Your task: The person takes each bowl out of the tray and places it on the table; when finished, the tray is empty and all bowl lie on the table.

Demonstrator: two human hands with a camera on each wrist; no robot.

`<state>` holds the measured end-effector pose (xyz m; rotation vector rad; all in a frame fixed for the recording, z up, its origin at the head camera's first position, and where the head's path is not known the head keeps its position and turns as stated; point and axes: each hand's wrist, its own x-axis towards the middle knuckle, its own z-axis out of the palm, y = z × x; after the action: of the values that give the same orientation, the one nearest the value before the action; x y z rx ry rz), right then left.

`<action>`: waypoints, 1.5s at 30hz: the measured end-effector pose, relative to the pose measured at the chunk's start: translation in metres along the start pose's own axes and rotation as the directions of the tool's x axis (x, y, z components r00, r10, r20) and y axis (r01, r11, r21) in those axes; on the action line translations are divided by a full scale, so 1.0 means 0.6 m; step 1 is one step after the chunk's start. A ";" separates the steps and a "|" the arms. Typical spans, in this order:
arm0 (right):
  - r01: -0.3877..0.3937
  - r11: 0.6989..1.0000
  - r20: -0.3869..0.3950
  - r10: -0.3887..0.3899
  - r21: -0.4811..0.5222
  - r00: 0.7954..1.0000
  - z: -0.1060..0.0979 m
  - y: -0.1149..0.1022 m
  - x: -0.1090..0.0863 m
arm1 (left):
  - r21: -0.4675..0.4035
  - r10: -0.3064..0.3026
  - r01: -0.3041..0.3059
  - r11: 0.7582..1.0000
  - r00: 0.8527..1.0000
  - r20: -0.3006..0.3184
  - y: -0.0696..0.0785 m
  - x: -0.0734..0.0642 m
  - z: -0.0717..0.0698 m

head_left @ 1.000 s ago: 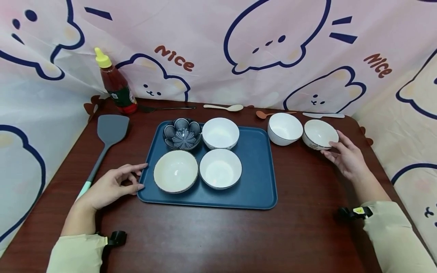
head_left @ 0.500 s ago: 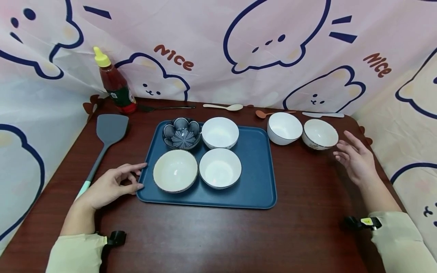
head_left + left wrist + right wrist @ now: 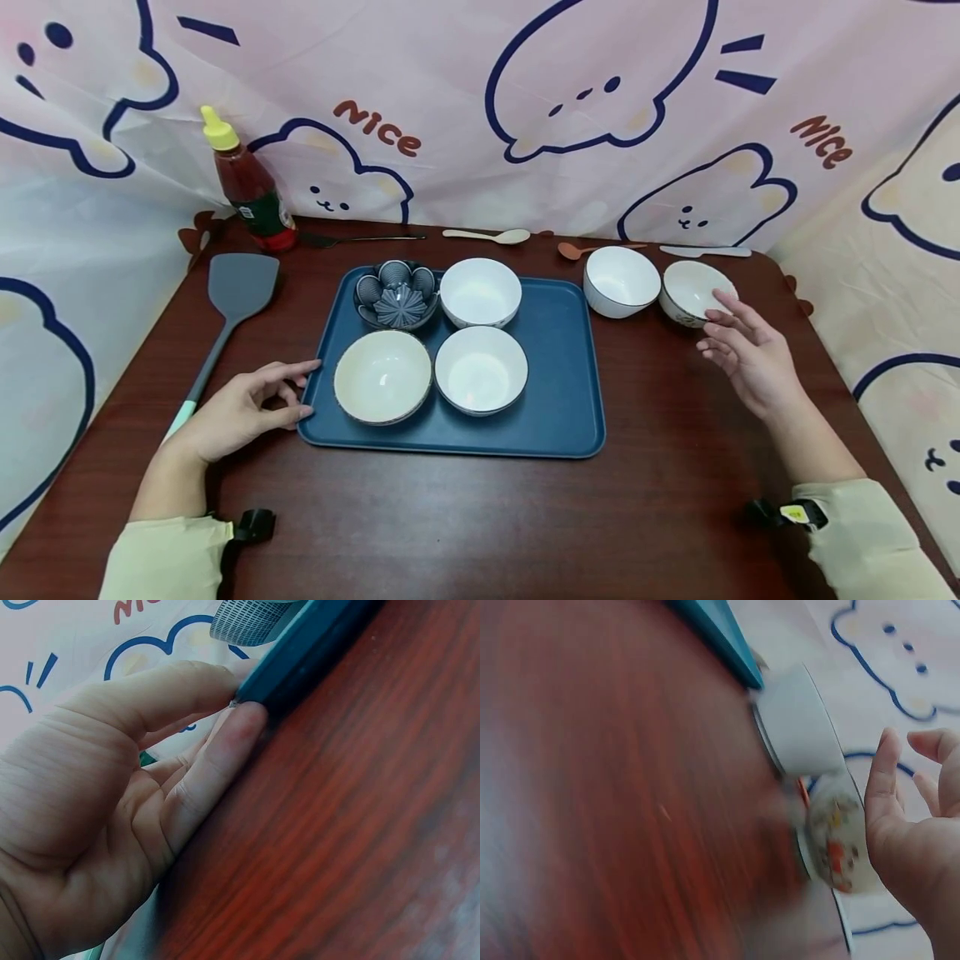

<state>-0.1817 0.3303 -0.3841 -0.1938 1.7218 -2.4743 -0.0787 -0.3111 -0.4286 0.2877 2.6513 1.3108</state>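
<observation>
My left hand (image 3: pixel 238 410) touches the left rim of a blue tray (image 3: pixel 562 367) with its index finger and thumb, the tips set apart along the edge. In the left wrist view, the thumb (image 3: pixel 217 757) lies against the tray's side. On the tray stand two white bowls (image 3: pixel 482 371) (image 3: pixel 481 292), a cream bowl (image 3: pixel 384 377) and a dark ribbed bowl (image 3: pixel 399 296). My right hand (image 3: pixel 753 358) holds nothing, its fingers loosely bent and overlapping a small patterned bowl (image 3: pixel 686 287) in the head view. In the right wrist view, that bowl's side shows coloured figures.
A plain white bowl (image 3: pixel 621 282) stands between the tray and the patterned bowl. Along the back lie a white spoon (image 3: pixel 510 237), a brown spoon (image 3: pixel 572 251), a white knife (image 3: pixel 705 251) and a dark fork (image 3: pixel 330 241). A sauce bottle (image 3: pixel 258 196) and grey spatula (image 3: pixel 242 283) are left.
My right hand let go of the patterned bowl, drew back to the right, then came in again over its near side. The left hand stays at the tray.
</observation>
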 end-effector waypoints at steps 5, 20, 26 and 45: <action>-0.018 0.996 0.051 0.023 -0.085 0.998 0.037 0.013 -0.006 | -0.010 0.010 -0.010 1.000 1.000 0.001 0.001 0.000 0.000; -0.155 0.957 0.088 0.181 -0.243 0.980 0.140 0.046 0.004 | -0.037 -0.005 0.005 0.999 1.000 0.010 0.000 -0.006 0.002; -0.169 0.915 0.102 0.220 -0.365 0.970 0.187 0.064 0.030 | -0.027 -0.003 0.004 1.000 1.000 0.008 0.000 -0.002 0.001; -0.317 0.883 0.116 0.376 -0.345 0.920 0.279 0.129 0.128 | -0.050 0.024 -0.023 0.998 1.000 0.003 -0.002 -0.001 0.001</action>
<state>-0.2260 0.1357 -0.3964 -0.1180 1.8776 -1.8589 -0.0784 -0.3114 -0.4300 0.3150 2.6158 1.3798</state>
